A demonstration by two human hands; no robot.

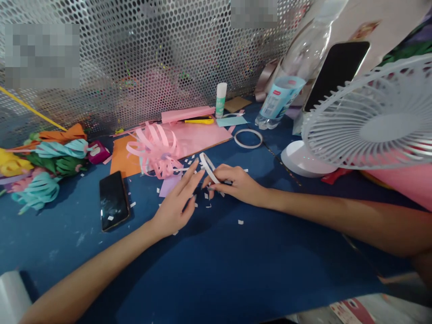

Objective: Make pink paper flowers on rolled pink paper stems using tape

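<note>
My right hand (238, 183) pinches a narrow white ring of tape (208, 168), tilted on edge above the blue table. Fingers stretched out, my left hand (177, 207) points toward that tape ring, its fingertips close to the ring's left side; any small bit at the fingertips is too small to make out. Beyond it lies a pink paper-strip flower (162, 150) with looped petals. Its thin stem reaches toward my left fingers. A lilac paper piece (165, 187) is partly behind my left hand. Small white scraps (240, 222) are scattered around both hands.
A phone (114, 201) lies left; paper flowers (50, 166) are heaped beyond it. Behind are pink sheets (199, 135), a yellow cutter (199, 120), a glue stick (220, 100) and another ring (248, 138). A bottle (281, 94) and a fan (378, 121) stand right, before perforated metal (141, 67).
</note>
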